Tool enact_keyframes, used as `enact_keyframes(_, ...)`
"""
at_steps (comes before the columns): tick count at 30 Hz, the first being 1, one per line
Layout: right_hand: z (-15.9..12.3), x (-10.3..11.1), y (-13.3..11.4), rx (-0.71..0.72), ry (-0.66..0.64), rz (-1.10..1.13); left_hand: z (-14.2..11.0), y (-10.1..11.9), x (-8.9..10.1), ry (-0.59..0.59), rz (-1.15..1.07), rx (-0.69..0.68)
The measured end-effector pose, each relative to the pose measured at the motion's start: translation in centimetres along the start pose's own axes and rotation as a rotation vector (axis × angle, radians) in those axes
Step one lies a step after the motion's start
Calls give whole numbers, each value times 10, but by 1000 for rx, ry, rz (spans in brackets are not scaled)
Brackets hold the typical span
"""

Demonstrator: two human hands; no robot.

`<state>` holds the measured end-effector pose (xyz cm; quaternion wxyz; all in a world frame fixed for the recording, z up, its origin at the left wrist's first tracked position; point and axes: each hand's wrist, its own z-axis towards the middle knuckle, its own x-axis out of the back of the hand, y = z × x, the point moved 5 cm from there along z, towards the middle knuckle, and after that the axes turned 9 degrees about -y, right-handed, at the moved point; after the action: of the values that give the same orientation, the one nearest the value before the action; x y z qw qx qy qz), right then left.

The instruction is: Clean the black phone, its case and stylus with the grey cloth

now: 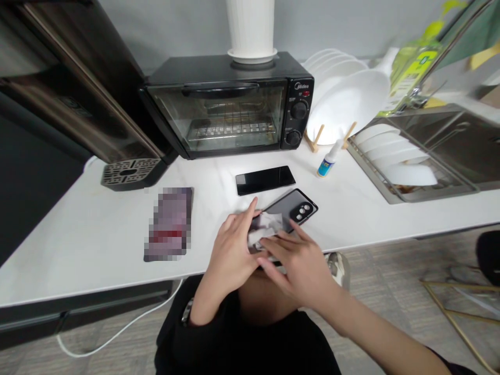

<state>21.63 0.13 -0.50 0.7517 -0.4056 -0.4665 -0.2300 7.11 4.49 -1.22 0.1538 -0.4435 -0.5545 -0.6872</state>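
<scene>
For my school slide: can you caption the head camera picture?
Left hand and right hand hold a white wipe on a black phone.

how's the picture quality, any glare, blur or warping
In the head view, wide-lens distortion bends the white countertop and stretches the right forearm; a pixelated patch hides one item; soft glare lies on the black smartphone; the toaster oven's glass door shows reflections.

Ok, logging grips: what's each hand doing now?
Left hand: closed, holding the white wipe against the black phone.
Right hand: closed on the wipe too.
</scene>
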Motion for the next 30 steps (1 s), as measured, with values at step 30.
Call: enact_keyframes(30, 24, 9, 39, -188, 71, -261, 0, 1, -1, -5, 7, 1)
